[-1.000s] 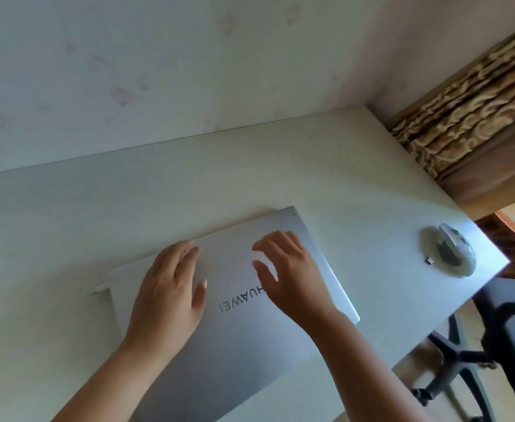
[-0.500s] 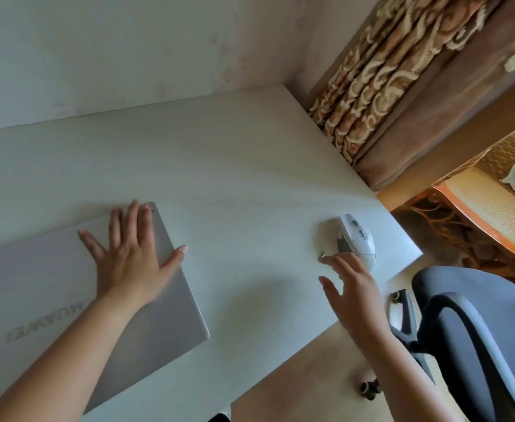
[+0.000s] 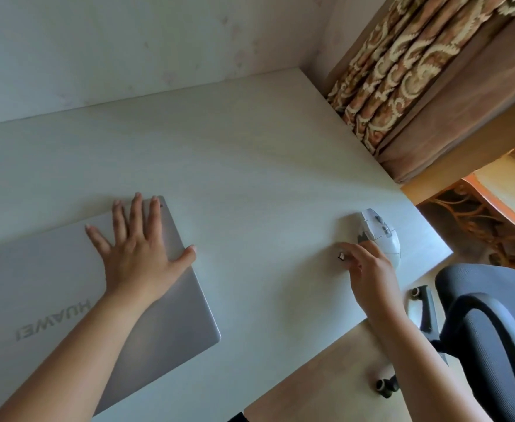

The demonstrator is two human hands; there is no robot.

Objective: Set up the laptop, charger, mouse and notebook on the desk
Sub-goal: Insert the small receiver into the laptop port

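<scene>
Since the previous frame, your right hand [image 3: 368, 269] is closing in on the mouse [image 3: 379, 231], fingertips now touching its near edge and pinching at a small dark dongle [image 3: 340, 255] at its 8 o'clock; whether that pinch is secured cannot be told. Your left hand [image 3: 137, 254] is lying flat and unclenched, fingers spread, on the closed laptop [image 3: 52, 269]. Laptop is sitting at 9 o'clock on the desk [image 3: 234, 162], mouse at 3 o'clock near the desk edge, well apart. An office chair [image 3: 493, 330] is standing at 4 o'clock.
</scene>
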